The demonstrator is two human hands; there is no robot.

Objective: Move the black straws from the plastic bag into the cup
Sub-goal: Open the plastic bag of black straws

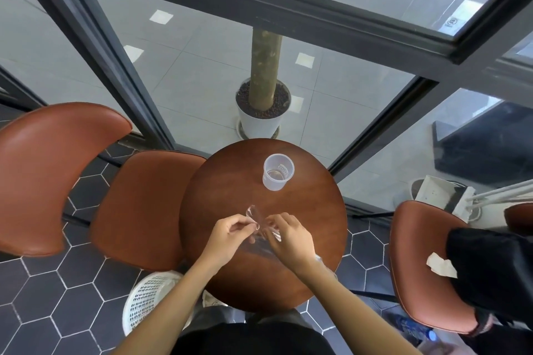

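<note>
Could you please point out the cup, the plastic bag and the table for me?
cup [277, 180]: head view, on its side wall.
plastic bag [261, 242]: head view, on the clear film between the hands.
table [230, 184]: head view, on the bare wooden top.

- One head-worn view, looking steeply down over the round table [230, 190], close above it.
- It faces the table's far edge and the glass wall [202, 46] beyond.

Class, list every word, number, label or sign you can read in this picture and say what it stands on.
None can be read.
Cup: embossed marks inside, too blurred to read.
Round emblem on the window glass: too small to read.
Plastic bag: no print visible.
</note>
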